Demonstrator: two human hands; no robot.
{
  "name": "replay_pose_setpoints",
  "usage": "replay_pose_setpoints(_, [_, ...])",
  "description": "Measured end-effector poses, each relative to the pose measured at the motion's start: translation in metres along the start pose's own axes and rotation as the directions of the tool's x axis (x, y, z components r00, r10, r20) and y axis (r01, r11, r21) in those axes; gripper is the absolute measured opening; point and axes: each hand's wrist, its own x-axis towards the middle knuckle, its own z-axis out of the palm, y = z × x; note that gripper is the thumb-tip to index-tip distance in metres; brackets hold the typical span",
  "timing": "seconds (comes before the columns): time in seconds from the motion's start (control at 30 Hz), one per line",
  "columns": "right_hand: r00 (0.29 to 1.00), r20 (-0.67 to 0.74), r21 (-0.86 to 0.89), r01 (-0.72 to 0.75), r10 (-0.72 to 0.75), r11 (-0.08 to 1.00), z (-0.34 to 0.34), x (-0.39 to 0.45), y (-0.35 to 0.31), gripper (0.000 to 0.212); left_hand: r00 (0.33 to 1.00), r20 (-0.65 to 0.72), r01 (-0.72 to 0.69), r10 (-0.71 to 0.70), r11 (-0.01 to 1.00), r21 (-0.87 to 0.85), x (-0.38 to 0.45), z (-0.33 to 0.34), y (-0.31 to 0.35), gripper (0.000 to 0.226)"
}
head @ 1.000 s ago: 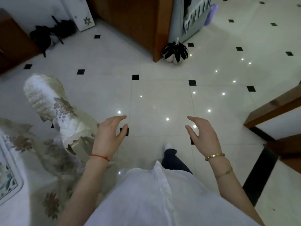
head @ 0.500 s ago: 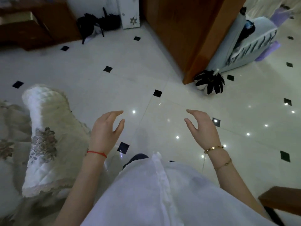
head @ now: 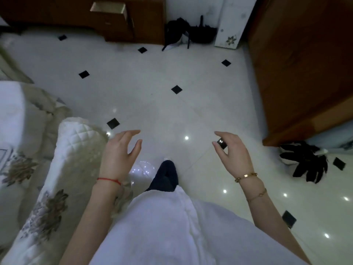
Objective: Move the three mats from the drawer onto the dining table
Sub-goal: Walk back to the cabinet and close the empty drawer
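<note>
Both hands are empty right now, the left hand point(head: 119, 150) and right hand point(head: 232, 150) hanging out front with a loose, half-curled grip on nothing, and the pulled-out drawer in the dark wooden cabinet point(head: 108, 7) sits way off across the glossy white tiled floor with black diamond insets point(head: 172, 104). I can't see any mats or the table from here. Biggest risks imo: slipping on that shiny floor, or clipping the quilted white floral sofa arm point(head: 76, 150) just beside the left hand.

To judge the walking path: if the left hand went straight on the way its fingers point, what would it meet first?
Probably nothing near: the left hand points over bare floor toward the open drawer, though depth is unclear.
</note>
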Motion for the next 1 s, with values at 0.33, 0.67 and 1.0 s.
replay_pose_setpoints(0.33, [0.996,-0.012,0.056,0.088,-0.087,0.995,0.012,0.257,-0.026,0.035,0.995,-0.099,0.012,-0.004,0.996,0.083,0.237,-0.004,-0.036,0.025])
replay_pose_setpoints(0.67, [0.995,0.055,0.064,0.077,-0.081,0.995,0.038,0.466,-0.005,0.035,0.998,-0.054,0.038,-0.035,0.997,0.064,0.439,0.036,-0.06,0.027])
replay_pose_setpoints(1.0, [0.963,0.131,0.061,0.23,-0.236,0.971,0.042,0.727,-0.016,0.034,0.975,-0.159,0.161,-0.153,0.986,0.039,0.641,0.061,-0.082,0.027])
